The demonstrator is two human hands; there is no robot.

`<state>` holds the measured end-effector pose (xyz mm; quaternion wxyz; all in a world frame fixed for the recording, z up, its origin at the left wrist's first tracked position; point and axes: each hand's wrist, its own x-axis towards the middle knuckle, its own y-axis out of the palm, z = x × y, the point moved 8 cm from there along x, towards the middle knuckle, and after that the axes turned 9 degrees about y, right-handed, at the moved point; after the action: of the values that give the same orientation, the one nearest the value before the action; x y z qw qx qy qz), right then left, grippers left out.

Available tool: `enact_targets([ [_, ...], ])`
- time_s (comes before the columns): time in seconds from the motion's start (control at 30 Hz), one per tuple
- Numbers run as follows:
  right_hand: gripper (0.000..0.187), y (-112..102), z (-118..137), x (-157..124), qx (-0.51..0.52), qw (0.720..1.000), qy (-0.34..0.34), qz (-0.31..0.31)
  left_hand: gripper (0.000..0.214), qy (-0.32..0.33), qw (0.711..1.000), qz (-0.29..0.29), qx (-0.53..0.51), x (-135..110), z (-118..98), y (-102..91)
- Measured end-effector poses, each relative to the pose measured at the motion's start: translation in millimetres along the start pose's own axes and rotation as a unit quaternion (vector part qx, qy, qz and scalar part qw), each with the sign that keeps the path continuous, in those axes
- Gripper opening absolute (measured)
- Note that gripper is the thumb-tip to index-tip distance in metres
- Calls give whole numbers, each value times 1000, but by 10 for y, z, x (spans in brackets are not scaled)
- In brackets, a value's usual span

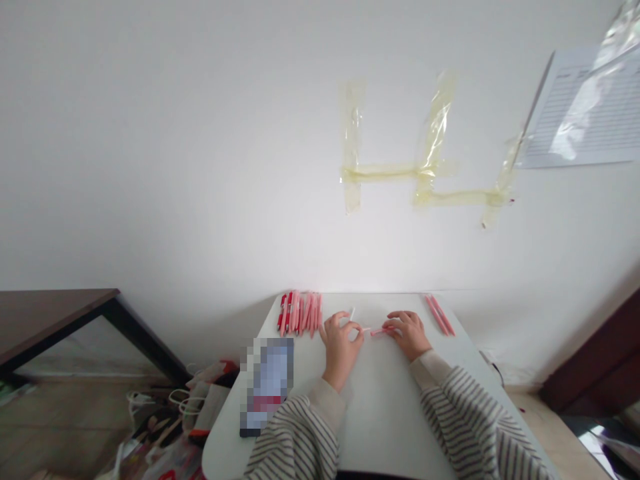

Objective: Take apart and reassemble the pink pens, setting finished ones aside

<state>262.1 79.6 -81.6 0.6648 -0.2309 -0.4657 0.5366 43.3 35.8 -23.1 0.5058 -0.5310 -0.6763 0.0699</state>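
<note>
Over the middle of the white table, my left hand [343, 343] pinches a thin pale stick [367, 329], which looks like a pen refill, between thumb and forefinger. A short white piece [352, 313] sticks up by the other fingers of that hand; whether they grip it I cannot tell. Facing it, my right hand [407, 333] is closed on a pink pen barrel [379, 331], its end pointing left at the stick. The two ends are close together, and whether they touch is too small to see.
Several pink and red pens [300, 313] lie in a row at the table's [385, 413] back left. Two pink pen pieces [440, 315] lie at the back right. A blurred phone-like object [270, 387] rests front left. Bags [200, 407] crowd the floor; a wall [200, 167] stands behind.
</note>
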Motion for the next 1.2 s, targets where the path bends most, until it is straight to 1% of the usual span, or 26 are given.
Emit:
enact_targets([
  [0.13,16,-56,-16,24,3,999,-3,-40,7,1,1000,-2,0,-5,17,14],
  [0.23,18,-80,-12,30,15,999,-11,-49,7,4,1000,-6,1,-8,17,16],
  [0.47,22,-92,40,13,46,998,-26,-39,6,11,1000,-4,3,-3,-21,6],
  [0.6,21,-97,71,6,57,997,-33,-35,6,12,1000,-1,3,-5,-37,9],
  [0.97,20,-120,150,-26,47,998,-36,-26,9,-12,999,37,-24,-22,-57,55],
  [1.2,20,-98,147,-18,45,998,-39,-27,10,-9,999,37,-12,-33,-54,73],
])
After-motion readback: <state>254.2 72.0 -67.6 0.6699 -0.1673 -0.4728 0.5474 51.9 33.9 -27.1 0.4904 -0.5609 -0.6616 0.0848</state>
